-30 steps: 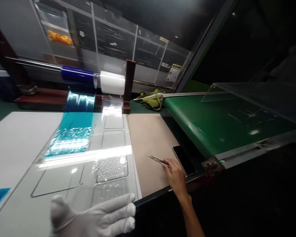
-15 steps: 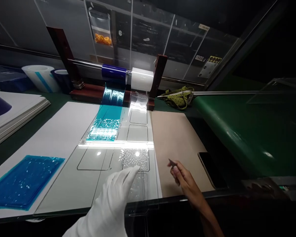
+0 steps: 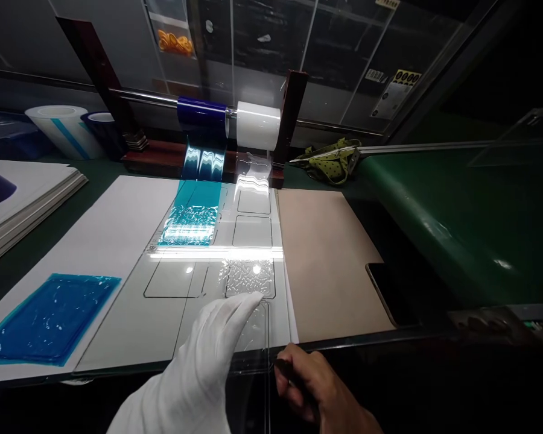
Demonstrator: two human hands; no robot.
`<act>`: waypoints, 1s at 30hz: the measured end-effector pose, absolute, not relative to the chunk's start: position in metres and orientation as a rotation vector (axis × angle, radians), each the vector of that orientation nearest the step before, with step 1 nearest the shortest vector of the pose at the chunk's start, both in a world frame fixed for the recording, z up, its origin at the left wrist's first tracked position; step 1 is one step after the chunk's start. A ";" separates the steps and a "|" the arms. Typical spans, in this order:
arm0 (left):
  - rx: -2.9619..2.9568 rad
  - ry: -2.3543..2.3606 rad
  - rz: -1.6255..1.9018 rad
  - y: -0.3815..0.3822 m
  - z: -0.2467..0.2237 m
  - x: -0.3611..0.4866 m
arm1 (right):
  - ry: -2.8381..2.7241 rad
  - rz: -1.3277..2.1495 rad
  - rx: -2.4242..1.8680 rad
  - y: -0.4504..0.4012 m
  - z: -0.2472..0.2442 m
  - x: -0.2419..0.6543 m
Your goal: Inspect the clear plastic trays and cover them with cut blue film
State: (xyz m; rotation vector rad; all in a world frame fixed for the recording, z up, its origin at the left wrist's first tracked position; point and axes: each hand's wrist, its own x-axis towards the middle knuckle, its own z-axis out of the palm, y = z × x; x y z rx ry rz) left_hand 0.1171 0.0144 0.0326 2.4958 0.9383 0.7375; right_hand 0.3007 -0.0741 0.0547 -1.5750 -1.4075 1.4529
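My left hand point(image 3: 212, 349), in a white glove, pinches the upper end of a clear plastic sheet point(image 3: 252, 328) with its fingers together. That sheet hangs over the front edge of the marked glass plate point(image 3: 131, 331). My bare right hand point(image 3: 310, 383) is closed around a slim dark tool point(image 3: 294, 377), which looks like a small knife; its blade cannot be made out. The fist is low, beside the right edge of the clear sheet. Wrinkled clear film point(image 3: 248, 277) lies on the plate just beyond my gloved fingertips, and blue film point(image 3: 190, 220) lies further back.
A wooden stand point(image 3: 292, 120) holds a blue film roll point(image 3: 202, 116) and a clear-white roll point(image 3: 259, 125). Cut blue film pieces point(image 3: 54, 316) lie on white paper at left. A brown board point(image 3: 326, 259) and a phone point(image 3: 391, 295) are at right.
My right hand has moved down and left from above the brown board to the clear sheet's side, with the dark tool in it. The left hand keeps its pinch. The view has shifted slightly.
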 end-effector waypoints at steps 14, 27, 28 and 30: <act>2.279 0.794 0.603 0.015 0.030 0.129 | -1.639 0.967 -1.537 -0.074 0.045 0.296; 2.447 0.645 0.595 0.018 0.035 0.138 | -1.671 0.891 -1.526 -0.081 0.032 0.305; 2.452 0.629 0.597 0.018 0.034 0.139 | -1.664 0.880 -1.509 -0.080 0.031 0.304; 2.456 0.613 0.583 0.019 0.033 0.140 | -1.649 0.909 -1.426 -0.078 0.030 0.303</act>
